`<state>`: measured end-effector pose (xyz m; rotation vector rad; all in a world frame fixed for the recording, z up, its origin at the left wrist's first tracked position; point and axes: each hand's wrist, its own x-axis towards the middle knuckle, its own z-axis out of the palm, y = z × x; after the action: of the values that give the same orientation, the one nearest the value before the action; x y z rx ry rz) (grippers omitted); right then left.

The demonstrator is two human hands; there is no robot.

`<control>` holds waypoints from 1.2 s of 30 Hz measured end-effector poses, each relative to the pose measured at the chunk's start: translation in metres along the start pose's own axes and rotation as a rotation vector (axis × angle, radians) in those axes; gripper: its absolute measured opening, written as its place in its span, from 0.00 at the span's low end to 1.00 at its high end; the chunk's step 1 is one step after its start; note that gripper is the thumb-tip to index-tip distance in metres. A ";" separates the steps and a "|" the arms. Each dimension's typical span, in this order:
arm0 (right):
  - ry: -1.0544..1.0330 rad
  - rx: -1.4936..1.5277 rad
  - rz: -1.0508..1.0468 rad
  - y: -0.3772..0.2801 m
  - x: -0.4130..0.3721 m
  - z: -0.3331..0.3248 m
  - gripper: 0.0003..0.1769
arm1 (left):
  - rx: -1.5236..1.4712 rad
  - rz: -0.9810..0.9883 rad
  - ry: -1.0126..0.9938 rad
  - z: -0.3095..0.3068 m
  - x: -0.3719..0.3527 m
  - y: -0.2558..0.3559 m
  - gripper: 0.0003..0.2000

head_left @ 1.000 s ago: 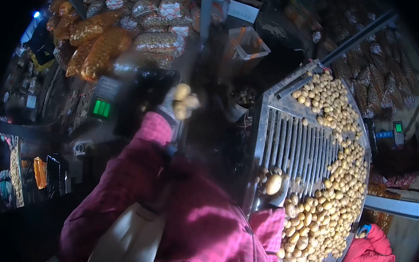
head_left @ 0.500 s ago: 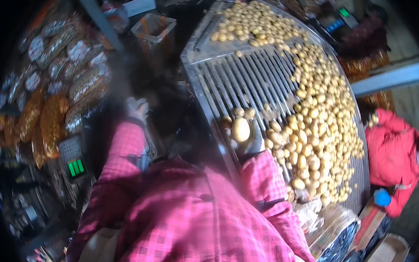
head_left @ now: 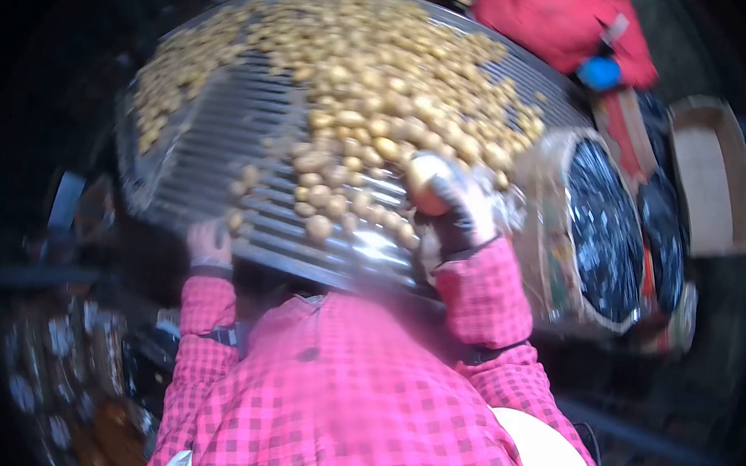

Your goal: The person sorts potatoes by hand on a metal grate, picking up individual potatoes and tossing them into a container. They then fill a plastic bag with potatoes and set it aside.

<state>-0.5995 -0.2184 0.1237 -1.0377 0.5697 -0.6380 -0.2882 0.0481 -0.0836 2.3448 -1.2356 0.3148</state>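
My right hand (head_left: pixel 458 206), in a dark and pale glove, is closed around a large potato (head_left: pixel 427 182) above the near right part of the slatted metal sorting table (head_left: pixel 211 150). Under and beyond it spreads a heap of potatoes (head_left: pixel 398 106). My left hand (head_left: pixel 208 242) is at the table's near edge, beside a few loose potatoes (head_left: pixel 238 192). Motion blur hides what its fingers are doing.
To the right stands a carton (head_left: pixel 550 269) lined with black plastic, touching crumpled clear plastic (head_left: pixel 507 203). Farther right is an open cardboard box (head_left: pixel 722 186). Across the table is a person in a red jacket (head_left: pixel 548 26) with a blue glove (head_left: pixel 600 73). Filled bags (head_left: pixel 66 359) lie lower left.
My view has swung right, toward the cartons. My left hand has come from beside the table to its near edge. My right hand, still with a large potato, is now near the clear plastic.
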 end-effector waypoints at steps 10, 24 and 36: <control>1.483 0.073 -1.117 -0.126 -0.311 -0.214 0.30 | 0.019 -0.317 -0.480 0.010 0.044 0.005 0.21; 1.098 0.903 -0.367 0.403 -0.448 -0.288 0.17 | -0.037 -0.198 -0.537 0.039 0.084 -0.085 0.23; 1.635 0.982 -0.673 0.207 -0.527 -0.262 0.23 | 0.110 -0.344 -0.487 0.040 0.078 -0.056 0.23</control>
<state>-1.1006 0.0784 -0.1006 0.5053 1.0853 -2.1127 -0.1982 -0.0003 -0.1032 2.7717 -0.9964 -0.3287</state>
